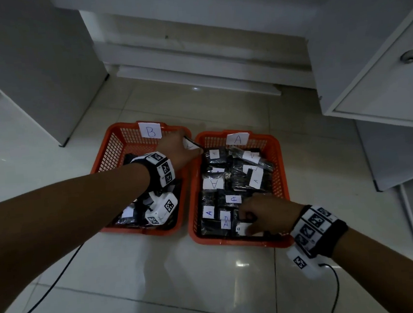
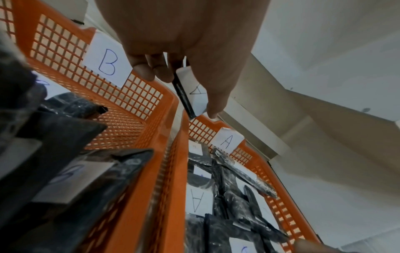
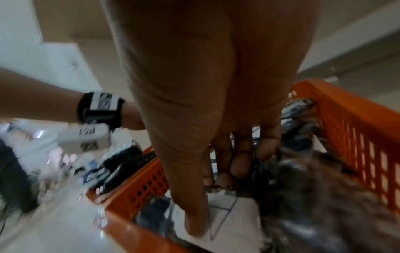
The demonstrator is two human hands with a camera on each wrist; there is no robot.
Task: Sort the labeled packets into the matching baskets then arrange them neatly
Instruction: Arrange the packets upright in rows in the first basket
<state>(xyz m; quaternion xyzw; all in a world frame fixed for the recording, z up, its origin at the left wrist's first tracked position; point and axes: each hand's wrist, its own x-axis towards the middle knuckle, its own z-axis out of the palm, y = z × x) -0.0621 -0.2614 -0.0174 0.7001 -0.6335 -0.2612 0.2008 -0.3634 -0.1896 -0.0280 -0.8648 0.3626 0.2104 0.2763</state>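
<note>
Two orange baskets, dark packets with white letter labels

Basket B (image 1: 114,144) stands left, basket A (image 1: 280,165) right, side by side; one A packet (image 2: 190,92) is held above their rims.

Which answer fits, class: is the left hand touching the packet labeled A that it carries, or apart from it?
Touching. The left wrist view shows the left hand pinching the packet labeled A, thumb pressed on its white label and fingers behind it, above the baskets' rims.

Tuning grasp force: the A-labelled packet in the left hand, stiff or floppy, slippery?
The packet juts straight out past the left hand without drooping, so probably fairly stiff. Held by the fingers at its edges, so likely light. Glossy wrap on packets in basket A suggests slippery.
</note>
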